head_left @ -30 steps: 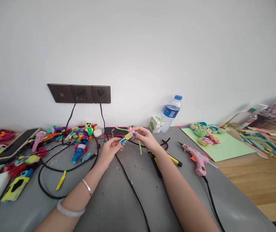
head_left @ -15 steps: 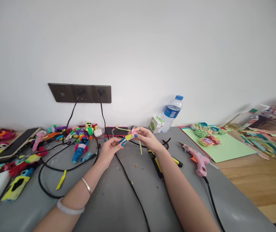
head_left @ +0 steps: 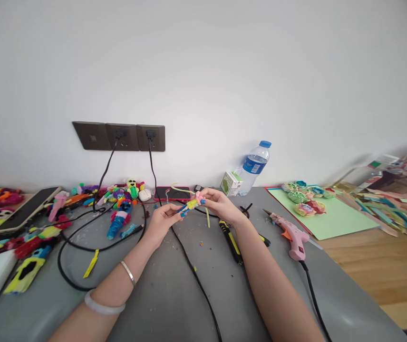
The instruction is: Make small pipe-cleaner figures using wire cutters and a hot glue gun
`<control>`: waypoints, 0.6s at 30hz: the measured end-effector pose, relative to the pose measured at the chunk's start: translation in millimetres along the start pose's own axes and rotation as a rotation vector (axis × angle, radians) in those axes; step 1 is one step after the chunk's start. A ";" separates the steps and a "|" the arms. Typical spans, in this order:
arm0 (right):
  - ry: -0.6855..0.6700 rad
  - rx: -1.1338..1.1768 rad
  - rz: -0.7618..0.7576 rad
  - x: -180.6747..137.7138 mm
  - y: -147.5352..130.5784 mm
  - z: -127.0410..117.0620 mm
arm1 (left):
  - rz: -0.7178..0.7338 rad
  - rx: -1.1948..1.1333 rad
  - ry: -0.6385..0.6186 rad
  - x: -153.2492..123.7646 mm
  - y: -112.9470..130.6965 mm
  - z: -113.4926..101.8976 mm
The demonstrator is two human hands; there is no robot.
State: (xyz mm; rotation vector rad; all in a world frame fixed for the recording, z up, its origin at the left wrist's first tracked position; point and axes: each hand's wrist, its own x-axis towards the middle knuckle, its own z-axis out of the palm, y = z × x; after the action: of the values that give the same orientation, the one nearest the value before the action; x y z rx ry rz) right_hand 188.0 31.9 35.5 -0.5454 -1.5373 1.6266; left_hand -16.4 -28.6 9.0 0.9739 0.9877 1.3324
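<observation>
Between my two hands, a little above the grey table, is a small pipe-cleaner doll (head_left: 191,204) with a pink top, a yellow body and blue ends. My left hand (head_left: 162,222) pinches its blue lower end. Fingers of my right hand (head_left: 219,205) close on the pink end. A pale yellow-green pipe cleaner (head_left: 208,217) shows just below my right fingers; whether it joins the doll I cannot tell. Under my right forearm lie yellow-and-black pliers (head_left: 231,242). Behind the doll, a red-edged phone (head_left: 173,193) rests near the wall.
A pink glue gun (head_left: 292,232) lies to the right, its cord running forward. Black cables (head_left: 192,266) loop over the table. Colourful pipe-cleaner figures (head_left: 120,221) crowd the left. A water bottle (head_left: 255,166) and small box (head_left: 231,184) stand by the wall, near green paper (head_left: 335,223).
The doll has tilted slightly in my fingers, its pink end a touch farther right. Both hands keep their pinch. The whole view has shifted very slightly.
</observation>
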 end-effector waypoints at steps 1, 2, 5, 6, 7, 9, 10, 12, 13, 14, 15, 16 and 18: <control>0.003 -0.004 0.004 0.0 -0.1 0.1 | 0.001 0.006 -0.002 0.1 -0.4 -0.2; 0.004 -0.009 0.004 0.1 -0.3 0.1 | 0.001 0.011 -0.002 0.1 -0.6 -0.4; -0.002 -0.015 -0.003 0.2 -0.8 0.3 | -0.002 0.015 -0.002 0.0 -1.2 -0.5; -0.004 -0.015 -0.005 0.2 -0.9 0.2 | -0.001 0.014 -0.002 -0.1 -1.5 -0.5; -0.004 -0.014 -0.006 0.1 -1.1 0.2 | 0.000 0.012 -0.003 -0.1 -1.8 -0.6; -0.003 -0.019 -0.002 -0.1 -1.3 0.0 | 0.004 0.007 -0.005 -0.1 -2.5 -1.1; -0.002 -0.023 0.000 -0.3 -1.4 -0.2 | 0.004 0.005 -0.005 -0.1 -2.8 -1.4; -0.003 -0.029 0.005 -0.4 -1.4 -0.6 | 0.001 0.006 -0.006 -0.1 -3.3 -2.1; -0.006 -0.028 0.006 -0.5 -1.3 -0.8 | -0.001 0.010 -0.009 -0.1 -3.5 -2.3; -0.010 -0.025 0.007 -0.4 -1.2 -1.0 | -0.001 0.014 -0.011 -0.1 -3.5 -2.4; -0.016 -0.022 0.006 -0.4 -1.1 -1.3 | -0.001 0.019 -0.014 0.0 -3.4 -2.4; -0.022 -0.021 0.006 -0.3 -1.1 -1.5 | -0.001 0.021 -0.017 0.1 -3.3 -2.3; -0.026 -0.024 0.007 -0.1 -1.0 -1.9 | 0.001 0.021 -0.019 0.4 -3.0 -2.0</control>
State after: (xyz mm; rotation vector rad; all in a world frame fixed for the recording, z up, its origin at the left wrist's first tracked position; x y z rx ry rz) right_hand 189.8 33.0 36.1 -0.5453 -1.5777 1.6286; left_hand -17.4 -28.2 5.5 1.0009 0.9885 1.3139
